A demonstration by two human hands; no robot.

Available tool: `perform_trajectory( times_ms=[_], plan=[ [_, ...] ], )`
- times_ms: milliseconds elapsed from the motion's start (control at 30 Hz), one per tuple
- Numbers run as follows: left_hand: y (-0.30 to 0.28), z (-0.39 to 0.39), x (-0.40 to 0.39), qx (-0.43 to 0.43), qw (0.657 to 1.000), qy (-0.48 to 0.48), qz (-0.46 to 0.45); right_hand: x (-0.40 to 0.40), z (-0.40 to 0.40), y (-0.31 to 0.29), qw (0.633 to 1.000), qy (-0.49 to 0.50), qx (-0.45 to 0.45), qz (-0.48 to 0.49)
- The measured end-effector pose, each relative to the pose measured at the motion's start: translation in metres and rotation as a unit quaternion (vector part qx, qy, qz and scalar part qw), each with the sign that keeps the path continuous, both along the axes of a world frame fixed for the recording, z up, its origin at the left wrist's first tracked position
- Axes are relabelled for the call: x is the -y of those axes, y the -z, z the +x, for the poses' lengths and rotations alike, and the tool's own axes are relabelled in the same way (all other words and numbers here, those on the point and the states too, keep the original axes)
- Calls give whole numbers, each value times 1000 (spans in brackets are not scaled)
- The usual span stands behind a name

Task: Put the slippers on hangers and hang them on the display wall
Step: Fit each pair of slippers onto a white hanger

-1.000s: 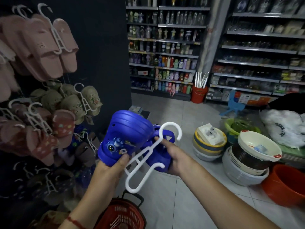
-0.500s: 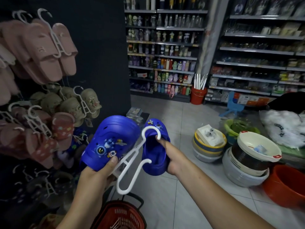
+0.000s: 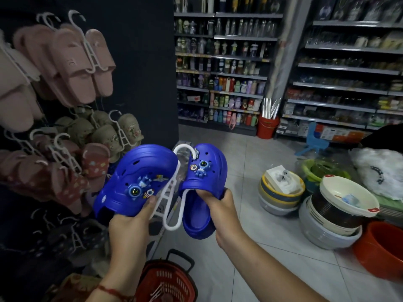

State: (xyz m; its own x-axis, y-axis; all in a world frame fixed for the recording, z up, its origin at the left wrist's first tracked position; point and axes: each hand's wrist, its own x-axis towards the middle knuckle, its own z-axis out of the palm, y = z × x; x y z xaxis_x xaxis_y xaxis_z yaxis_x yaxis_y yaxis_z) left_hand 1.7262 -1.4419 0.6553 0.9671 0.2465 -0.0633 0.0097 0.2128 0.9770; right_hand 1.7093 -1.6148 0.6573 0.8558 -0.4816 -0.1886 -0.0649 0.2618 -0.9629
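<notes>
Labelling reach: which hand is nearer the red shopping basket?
Left. The left hand, gripping a blue clog, sits almost directly above the red shopping basket; the right hand is higher and off to its right.

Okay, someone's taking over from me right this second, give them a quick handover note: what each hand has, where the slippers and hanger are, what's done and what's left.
Left hand: grips the left blue slipper at its heel end, toe up.
Right hand: fingers curled into the opening of the right blue slipper, holding it toe up.
White hanger: between the two slippers, hook at the top; whether either slipper is properly seated on it is unclear.
Done: slippers and hanger brought together in front of the display wall.
Left: check both slippers sit on the hanger, then hook it onto the wall beside the hung pink slippers and olive slippers. Red basket is on the floor below.
</notes>
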Motion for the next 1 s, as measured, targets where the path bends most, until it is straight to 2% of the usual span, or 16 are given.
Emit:
perform_trajectory(
  times_ms=[200,300,467,567,667,900,933,1000],
  plan=[
    [2,7,-6,-1,999,-21,-26,-21,-9,5,998,-16,43,-46],
    [3,8,-7,-15,994,0,-109,-29,-13,7,995,-46,50,-75],
    [-6,14,-17,-106,944,52,-308,-35,-22,12,984,-105,77,-125],
    [-14,13,-21,-161,912,86,-367,-33,-23,20,983,-103,72,-132],
    [-19,11,-20,-163,902,100,-387,-29,-21,25,981,-127,63,-128],
    [-21,14,-13,-103,915,115,-372,-14,-32,13,961,-251,-7,-118],
    [-18,15,-12,-96,918,112,-368,-11,-35,5,961,-248,-13,-125],
    [-17,16,-8,-70,928,86,-356,-5,-39,-14,974,-164,-5,-156]
  ],
)
